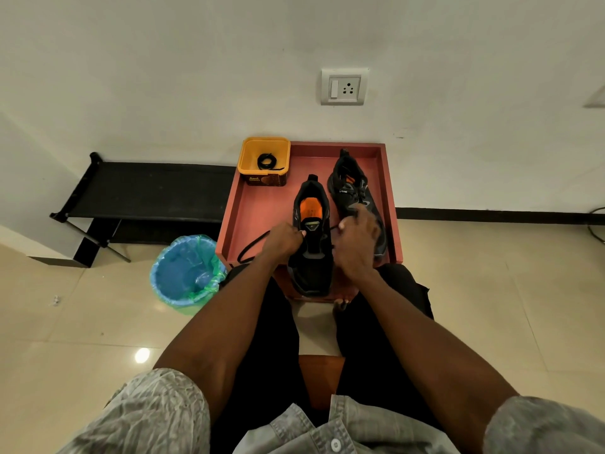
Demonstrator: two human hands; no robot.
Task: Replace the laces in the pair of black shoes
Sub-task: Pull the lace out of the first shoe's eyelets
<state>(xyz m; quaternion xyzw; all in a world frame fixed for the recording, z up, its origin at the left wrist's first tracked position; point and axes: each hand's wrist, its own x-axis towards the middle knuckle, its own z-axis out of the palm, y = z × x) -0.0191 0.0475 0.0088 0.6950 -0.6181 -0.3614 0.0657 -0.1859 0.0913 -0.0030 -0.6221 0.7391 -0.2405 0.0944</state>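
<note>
Nearest the camera, 2 bare forearms reach out from grey rolled sleeves over dark trousers toward a reddish-brown tray (389, 198) that serves as the work surface. The near black shoe (311, 257) lies toe toward the person, with its orange insole and tongue exposed, a layout that puts the eyelets within easy reach of both hands. The left hand (283, 240) is curled at the shoe's left eyelet row and appears to pinch the black lace (252, 245), whose slack loops out to the left over the tray edge; the pinch itself is small and partly hidden, so that is a judgement. The right hand (357, 239) is curled beside the right eyelets with a short bit of lace showing at its fingertips, likely holding the other end taut for threading. Just beyond it, the second black shoe (352, 188) rests laced and partly covered by that hand. At the tray's far left corner a yellow tub (263, 144) keeps 1 coiled lace (266, 161) ready. A blue lined bin (188, 270) stands left of the tray.
</note>
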